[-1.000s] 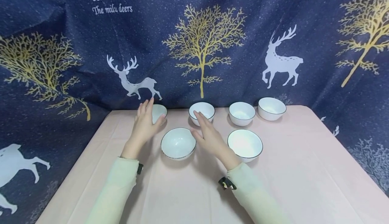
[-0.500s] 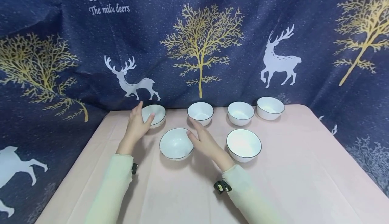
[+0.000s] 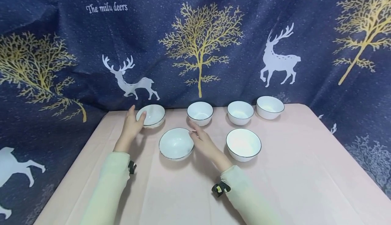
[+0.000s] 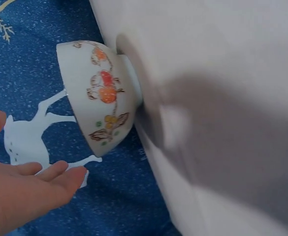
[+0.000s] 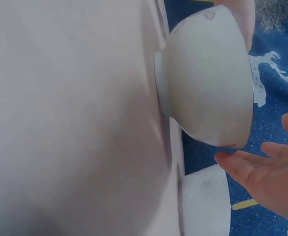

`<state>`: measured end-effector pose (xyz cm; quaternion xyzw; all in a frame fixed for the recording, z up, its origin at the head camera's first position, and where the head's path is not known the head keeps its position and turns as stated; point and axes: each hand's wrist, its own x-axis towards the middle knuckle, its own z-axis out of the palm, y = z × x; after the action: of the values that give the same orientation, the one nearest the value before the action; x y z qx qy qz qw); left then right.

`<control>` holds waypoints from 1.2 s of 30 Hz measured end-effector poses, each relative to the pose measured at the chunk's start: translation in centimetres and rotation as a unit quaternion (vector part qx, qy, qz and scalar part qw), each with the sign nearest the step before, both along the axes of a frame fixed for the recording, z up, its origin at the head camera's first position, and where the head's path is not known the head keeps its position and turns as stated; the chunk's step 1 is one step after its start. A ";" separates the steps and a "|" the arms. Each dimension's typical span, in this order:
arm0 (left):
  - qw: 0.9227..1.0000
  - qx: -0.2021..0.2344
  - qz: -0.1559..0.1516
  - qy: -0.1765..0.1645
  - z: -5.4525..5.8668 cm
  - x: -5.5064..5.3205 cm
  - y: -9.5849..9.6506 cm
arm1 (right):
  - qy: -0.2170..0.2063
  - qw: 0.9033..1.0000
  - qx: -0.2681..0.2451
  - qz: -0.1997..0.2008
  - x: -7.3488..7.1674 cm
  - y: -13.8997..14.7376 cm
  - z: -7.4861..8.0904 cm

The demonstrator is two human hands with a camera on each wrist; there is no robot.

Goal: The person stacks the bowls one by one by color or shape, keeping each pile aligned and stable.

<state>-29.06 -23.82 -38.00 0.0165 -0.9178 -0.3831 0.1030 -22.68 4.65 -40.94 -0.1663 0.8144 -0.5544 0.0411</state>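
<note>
My left hand [image 3: 130,125] is at the left side of the back-left bowl [image 3: 155,116], its thumb overlapping the near rim in the head view. The left wrist view shows that bowl [image 4: 92,83] standing upright, white with orange and red fruit painted outside. There the fingers of the left hand [image 4: 30,189] are spread loosely, a gap short of the bowl. Beside the right rim of the front-left bowl [image 3: 175,145], which has a speckled dark edge, is my right hand [image 3: 207,147]. In the right wrist view the right hand [image 5: 267,177] has extended fingers, fingertips right at the bowl's rim.
Along the back edge of the pink-covered table [image 3: 180,198] stand a middle bowl [image 3: 200,113], another bowl [image 3: 240,113] and a far-right bowl [image 3: 270,107]. A wider bowl [image 3: 243,145] stands front right. Behind hangs a dark blue cloth [image 3: 146,31] with deer and trees.
My left hand has moved left and down, from over the back-left bowl to its left side, uncovering it. My right hand has shifted slightly, lower beside the front-left bowl. The bowls stay put.
</note>
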 end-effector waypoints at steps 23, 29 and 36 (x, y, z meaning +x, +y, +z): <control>0.964 0.218 0.053 -0.143 -1.5 -1.4 -1.2 | -0.077 0.997 -0.028 0.000 -0.5 -0.1 -0.7; 0.940 0.288 0.073 -0.165 -2.3 -1.4 -1.4 | -0.108 0.993 -0.049 0.007 -0.7 0.0 -1.3; 0.919 0.344 0.063 -0.181 -3.0 -1.5 -1.6 | -0.139 0.986 -0.088 0.017 -0.8 0.1 -1.7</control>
<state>-30.60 -25.39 -40.96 0.1777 -0.7293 -0.6587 -0.0527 -23.44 4.76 -42.66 -0.1045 0.7459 -0.6408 0.1484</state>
